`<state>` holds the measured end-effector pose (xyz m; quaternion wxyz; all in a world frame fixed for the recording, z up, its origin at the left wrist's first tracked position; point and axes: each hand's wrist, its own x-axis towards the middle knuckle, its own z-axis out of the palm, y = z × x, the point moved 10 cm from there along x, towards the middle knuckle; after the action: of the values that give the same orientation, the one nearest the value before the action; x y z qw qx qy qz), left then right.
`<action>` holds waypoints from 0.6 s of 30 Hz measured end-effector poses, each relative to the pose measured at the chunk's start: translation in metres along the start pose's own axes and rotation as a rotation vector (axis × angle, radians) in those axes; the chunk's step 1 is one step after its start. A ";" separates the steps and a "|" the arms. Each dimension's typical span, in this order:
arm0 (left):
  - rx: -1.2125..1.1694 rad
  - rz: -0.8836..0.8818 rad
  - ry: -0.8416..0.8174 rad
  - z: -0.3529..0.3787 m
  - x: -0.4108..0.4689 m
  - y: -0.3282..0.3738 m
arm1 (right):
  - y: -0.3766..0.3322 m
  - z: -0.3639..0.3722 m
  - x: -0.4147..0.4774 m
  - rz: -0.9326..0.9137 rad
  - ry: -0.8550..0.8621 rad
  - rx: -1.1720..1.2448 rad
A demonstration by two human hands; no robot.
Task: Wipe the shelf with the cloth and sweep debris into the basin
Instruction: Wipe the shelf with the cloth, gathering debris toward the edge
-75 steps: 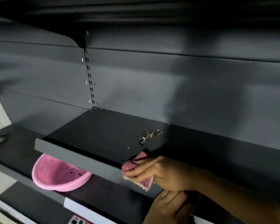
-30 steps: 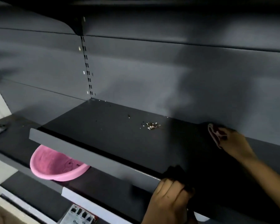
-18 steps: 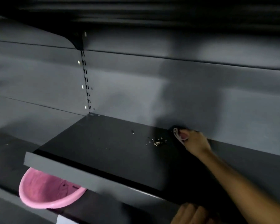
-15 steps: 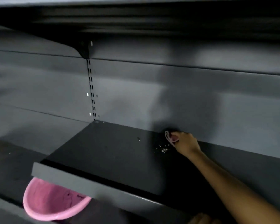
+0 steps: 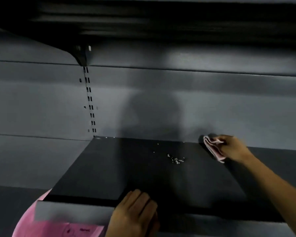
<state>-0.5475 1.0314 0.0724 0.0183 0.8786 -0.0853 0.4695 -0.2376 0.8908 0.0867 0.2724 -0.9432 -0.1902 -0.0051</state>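
A dark shelf (image 5: 109,175) runs across the view with a grey front lip. A small scatter of pale debris (image 5: 175,159) lies on it near the back. My right hand (image 5: 232,147) is shut on a folded pink cloth (image 5: 212,147), pressed on the shelf at the back wall, right of the debris. My left hand (image 5: 135,212) grips the shelf's front lip. The pink basin (image 5: 29,226) sits below the shelf at the lower left, partly hidden by the lip.
A grey back panel (image 5: 161,103) with a slotted upright (image 5: 90,103) stands behind the shelf. Another dark shelf (image 5: 143,17) hangs overhead on a bracket (image 5: 81,55). A lower dark shelf (image 5: 10,199) carries the basin.
My right hand with the cloth has pulled back to the right, away from the debris it was touching. My left hand is now on the front lip further left. The view has shifted.
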 end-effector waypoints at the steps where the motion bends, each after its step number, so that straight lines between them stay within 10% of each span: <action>1: -0.031 0.003 0.018 0.001 0.000 0.002 | 0.010 0.007 -0.009 0.030 -0.010 -0.032; 14: -0.120 -0.109 0.041 -0.004 -0.006 -0.007 | -0.153 0.104 -0.056 -0.304 -0.167 0.057; 18: -0.138 -0.121 0.019 -0.008 -0.002 -0.010 | -0.146 0.038 -0.042 -0.351 0.064 0.161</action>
<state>-0.5535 1.0420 0.0758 0.1079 0.8744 -0.0643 0.4687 -0.3330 1.0089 0.1240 0.3477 -0.8701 -0.3427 -0.0674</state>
